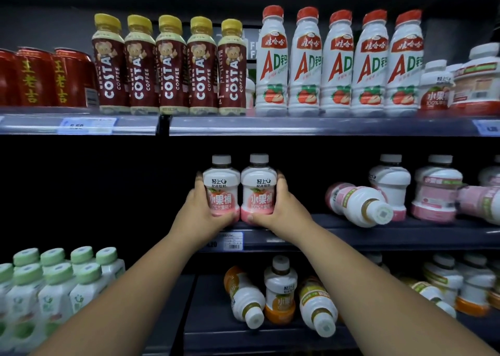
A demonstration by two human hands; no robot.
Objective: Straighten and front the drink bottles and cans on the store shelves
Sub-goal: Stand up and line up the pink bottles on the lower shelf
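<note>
Two small white-and-pink peach drink bottles stand upright side by side at the front of the middle shelf [378, 234], labels facing me. My left hand [201, 215] grips the left bottle [221, 190] from its left side. My right hand [278, 209] grips the right bottle [259, 189] from its right side. Further right, another pink bottle [357, 202] lies on its side, cap toward me. Behind it stand two upright pink bottles [435, 190], and one more lies tipped at the far right [481, 201].
The top shelf holds red cans [40, 77], a row of Costa coffee bottles [170, 66] and white AD bottles [338, 63]. On the bottom shelf, orange-labelled bottles [246, 299] lie tipped around one upright. Green-capped bottles [54, 282] stand at lower left.
</note>
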